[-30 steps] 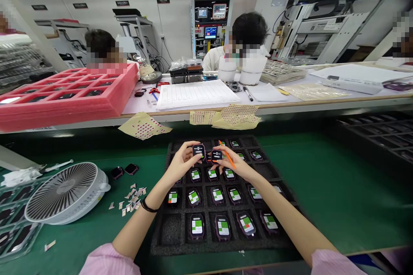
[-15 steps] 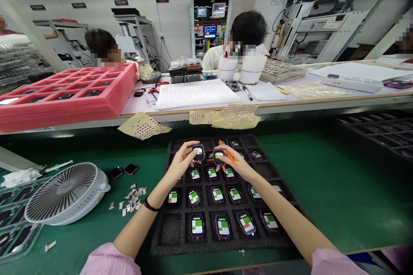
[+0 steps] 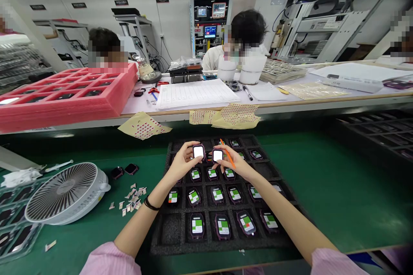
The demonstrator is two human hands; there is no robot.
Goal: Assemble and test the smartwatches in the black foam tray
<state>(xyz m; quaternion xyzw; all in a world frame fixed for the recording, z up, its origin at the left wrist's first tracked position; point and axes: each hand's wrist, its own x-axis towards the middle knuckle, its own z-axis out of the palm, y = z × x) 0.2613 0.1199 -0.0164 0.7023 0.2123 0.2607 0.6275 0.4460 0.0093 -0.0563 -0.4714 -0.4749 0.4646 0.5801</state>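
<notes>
White glare blanks one smartwatch (image 3: 198, 152) pinched in the left hand (image 3: 182, 163), a second smartwatch (image 3: 217, 155) in the right hand (image 3: 232, 164).

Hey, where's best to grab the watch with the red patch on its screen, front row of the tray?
Pinch the watch by the long sides of its case, coming straight down from above. It lies screen up in its cell of the black foam tray, so the gaps beside the case should probably admit fingertips, and gripping there keeps fingers off the screen.
</notes>
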